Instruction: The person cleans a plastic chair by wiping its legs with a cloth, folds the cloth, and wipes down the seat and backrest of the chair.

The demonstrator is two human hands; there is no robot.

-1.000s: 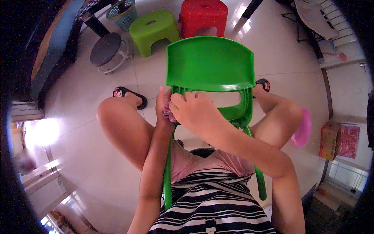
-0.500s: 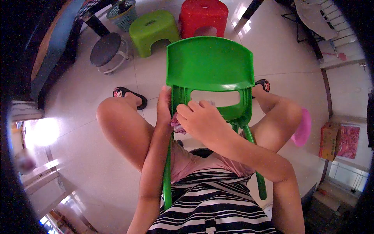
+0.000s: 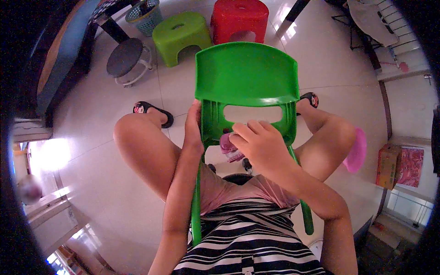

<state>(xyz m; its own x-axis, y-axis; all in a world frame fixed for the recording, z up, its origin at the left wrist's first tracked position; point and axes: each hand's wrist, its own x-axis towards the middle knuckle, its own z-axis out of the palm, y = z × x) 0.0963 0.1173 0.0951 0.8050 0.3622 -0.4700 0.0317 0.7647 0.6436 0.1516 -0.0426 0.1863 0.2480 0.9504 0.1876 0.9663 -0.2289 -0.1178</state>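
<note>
A small green plastic chair (image 3: 246, 75) lies tipped across my lap, its seat panel facing up and its legs pointing back toward my body. My left hand (image 3: 194, 121) grips the chair's left side, with its fingers partly hidden behind the frame. In my right hand (image 3: 262, 147) is a crumpled pink and white cloth (image 3: 230, 149), pressed close to the chair's lower panel, just below the oblong slot. The right fingers are curled over the cloth, so part of it is hidden.
A lime green stool (image 3: 181, 36), a red stool (image 3: 240, 18) and a grey round stool (image 3: 125, 58) on wheels stand ahead, with a blue-green basket (image 3: 144, 18) behind. At right are a cardboard box (image 3: 388, 167) and a pink rounded object (image 3: 354, 150) by my knee.
My right hand has moved right and slightly down with the cloth, away from the chair's left edge. The left hand and the chair have stayed nearly still.
</note>
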